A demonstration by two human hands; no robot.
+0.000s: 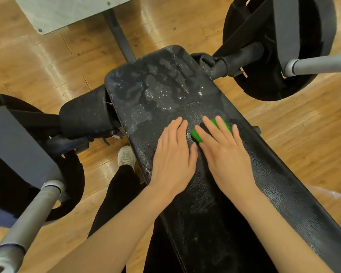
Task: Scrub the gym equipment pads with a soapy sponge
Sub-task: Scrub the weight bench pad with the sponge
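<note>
Item: bench pad [185, 99], black textured vinyl, long axis running from the near lower right to the far upper left.
Soap cover: white suds and wet patches on the far end of the pad; the near stretch under and behind the hands looks damp but mostly free of foam.
Sponge [197, 134]: green, lying on the pad at mid-length, mostly hidden beneath the right hand's fingers.
Right hand [224, 150]: flat, fingers straight and spread, pressing the sponge down onto the pad.
Left hand [173, 154]: flat, fingers straight and close together, palm resting on the pad just beside the sponge, holding nothing.
Key relation: the sudsy end lies ahead of both hands, up and left along the pad's long axis; the right hand has the sponge, so a stroke along that axis looks the likely next move.
Side roller pads: 1 at left [87, 115], flecked with foam; 1 at upper right [234, 60].
Surroundings: wooden floor [47, 62], grey bar [34, 211], white shoe [126, 156].
</note>
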